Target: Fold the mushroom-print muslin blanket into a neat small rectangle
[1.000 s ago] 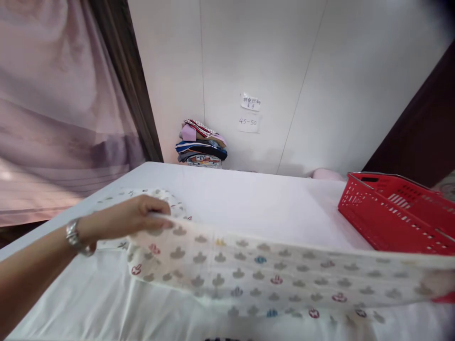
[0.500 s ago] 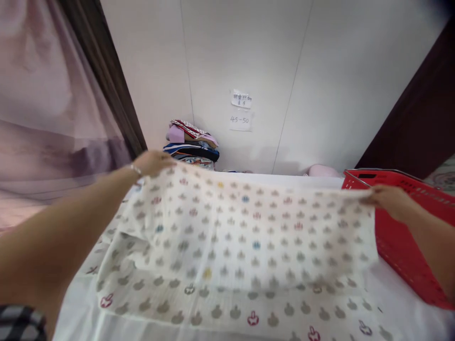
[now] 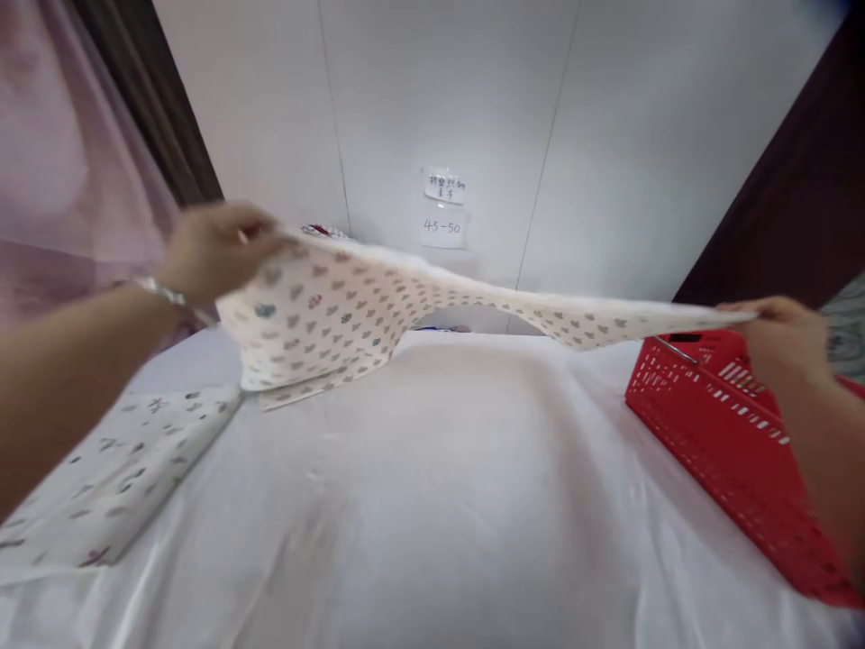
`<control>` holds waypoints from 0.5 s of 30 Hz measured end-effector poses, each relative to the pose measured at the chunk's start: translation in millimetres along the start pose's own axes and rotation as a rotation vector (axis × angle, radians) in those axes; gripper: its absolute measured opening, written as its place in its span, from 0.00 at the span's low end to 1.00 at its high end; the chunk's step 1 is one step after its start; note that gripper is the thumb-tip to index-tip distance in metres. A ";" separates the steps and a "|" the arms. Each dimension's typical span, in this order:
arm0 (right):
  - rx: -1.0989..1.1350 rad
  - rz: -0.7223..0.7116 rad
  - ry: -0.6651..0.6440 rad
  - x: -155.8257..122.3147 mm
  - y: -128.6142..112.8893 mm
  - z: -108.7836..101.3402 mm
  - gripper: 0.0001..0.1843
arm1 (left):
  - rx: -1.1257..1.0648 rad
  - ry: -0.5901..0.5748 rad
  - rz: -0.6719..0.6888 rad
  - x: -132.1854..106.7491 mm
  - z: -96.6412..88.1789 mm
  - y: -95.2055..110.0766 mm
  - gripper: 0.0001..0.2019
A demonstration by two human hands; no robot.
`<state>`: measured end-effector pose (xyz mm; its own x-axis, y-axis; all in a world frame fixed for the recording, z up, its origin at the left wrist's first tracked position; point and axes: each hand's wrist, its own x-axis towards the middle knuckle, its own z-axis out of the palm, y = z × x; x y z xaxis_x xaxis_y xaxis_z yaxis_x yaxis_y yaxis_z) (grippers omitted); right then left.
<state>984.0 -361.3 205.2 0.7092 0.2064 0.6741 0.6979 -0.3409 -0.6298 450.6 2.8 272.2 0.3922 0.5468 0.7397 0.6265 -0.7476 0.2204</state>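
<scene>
A thin white cloth (image 3: 324, 311) printed with small grey, red and blue motifs is stretched in the air between my hands. My left hand (image 3: 220, 248) grips its upper left corner, fingers closed; a bracelet sits on that wrist. At the far right, my right hand (image 3: 784, 329) pinches the other end, in front of the red basket. Cloth bunches and billows below my left hand, while the middle arches up narrow above the table. A folded white patterned cloth (image 3: 128, 469) lies on the table at the left, below my left forearm.
A red plastic basket (image 3: 730, 451) with a metal handle stands on the right of the white-covered table (image 3: 419, 487). Behind the raised cloth, the top of a fabric pile (image 3: 324, 232) shows. Paper labels (image 3: 443, 227) are on the white wall. A pink curtain (image 3: 40, 162) hangs at left.
Both hands have risen, lifting the cloth off the table. Its lower part has swung up and away, baring the white table cover and the folded cloth at left.
</scene>
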 end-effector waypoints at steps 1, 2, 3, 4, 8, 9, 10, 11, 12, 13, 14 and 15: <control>0.073 0.003 -0.050 -19.4 19.8 5.3 0.11 | -0.023 -0.100 0.105 -26.2 17.8 -7.0 0.22; 0.084 0.024 -0.130 -38.8 41.2 10.1 0.08 | -0.069 -0.225 0.209 -54.6 36.2 -13.6 0.19; 0.077 0.069 -0.205 -58.2 63.4 14.3 0.09 | -0.080 -0.347 0.299 -84.7 54.2 -19.0 0.17; 0.065 0.118 -0.283 -77.4 85.6 17.8 0.09 | -0.083 -0.453 0.354 -115.6 70.9 -23.0 0.15; -0.066 0.312 -0.538 -147.0 158.5 20.8 0.09 | -0.142 -0.725 0.410 -221.9 112.3 -24.1 0.14; -0.070 0.324 -0.563 -160.6 170.8 17.7 0.08 | -0.158 -0.765 0.406 -239.1 114.8 -22.6 0.14; -0.076 0.332 -0.576 -172.0 180.7 12.9 0.08 | -0.168 -0.789 0.397 -252.0 114.2 -21.1 0.15; -0.082 0.334 -0.572 -181.2 188.5 6.6 0.08 | -0.172 -0.793 0.379 -261.1 111.2 -20.0 0.15; -0.093 0.330 -0.561 -188.3 194.4 -0.9 0.08 | -0.170 -0.785 0.358 -267.0 106.2 -19.1 0.15; -0.113 0.328 -0.550 -193.6 198.8 -9.1 0.09 | -0.164 -0.771 0.337 -270.8 100.1 -18.5 0.15; -0.136 0.323 -0.543 -197.7 202.0 -17.5 0.10 | -0.156 -0.755 0.318 -273.6 93.6 -18.0 0.14; -0.154 0.314 -0.549 -201.1 204.2 -25.6 0.10 | -0.150 -0.745 0.307 -276.0 87.4 -17.4 0.13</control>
<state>981.3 -495.9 -49.2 0.8536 0.5003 0.1455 0.4554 -0.5807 -0.6748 390.3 -102.1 8.6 0.9093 0.3771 0.1761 0.3424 -0.9184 0.1983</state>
